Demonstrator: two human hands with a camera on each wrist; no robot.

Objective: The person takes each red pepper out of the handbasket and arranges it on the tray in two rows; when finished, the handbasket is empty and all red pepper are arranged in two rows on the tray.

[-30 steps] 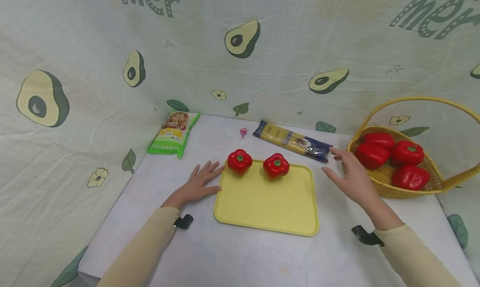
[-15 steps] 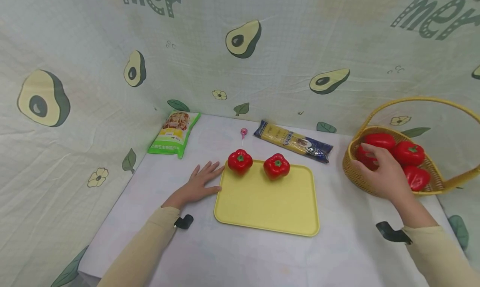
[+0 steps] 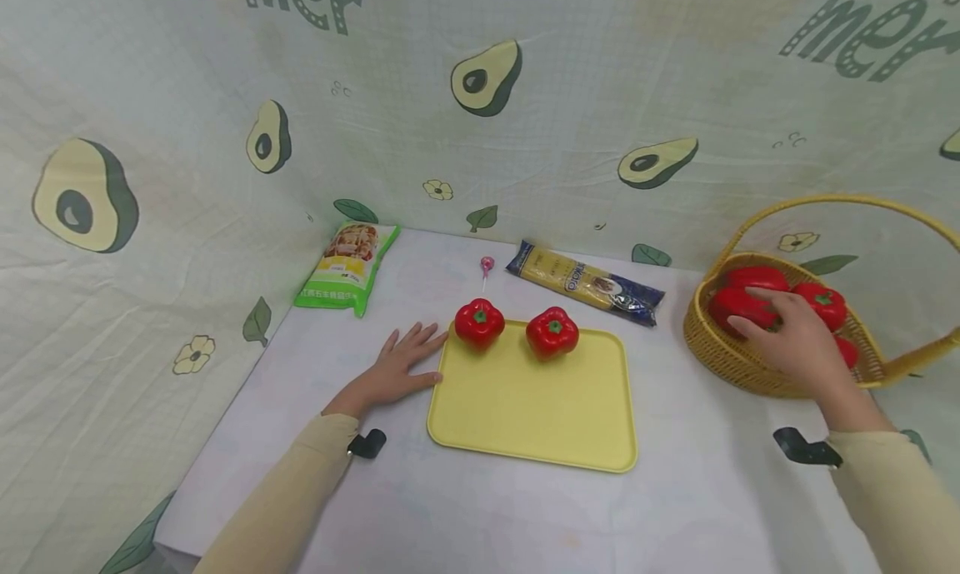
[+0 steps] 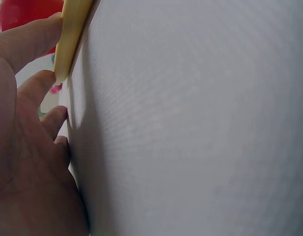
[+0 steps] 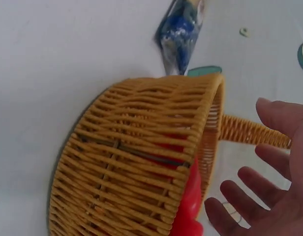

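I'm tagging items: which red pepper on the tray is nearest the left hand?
The red pepper at the far left corner of the yellow tray; the other tray pepper sits farther right, farther from the left hand.

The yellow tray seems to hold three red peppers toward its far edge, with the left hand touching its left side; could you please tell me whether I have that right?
Not quite: the head view shows two red peppers on the yellow tray, not three. They do sit toward its far edge, and the left hand does touch its left side.
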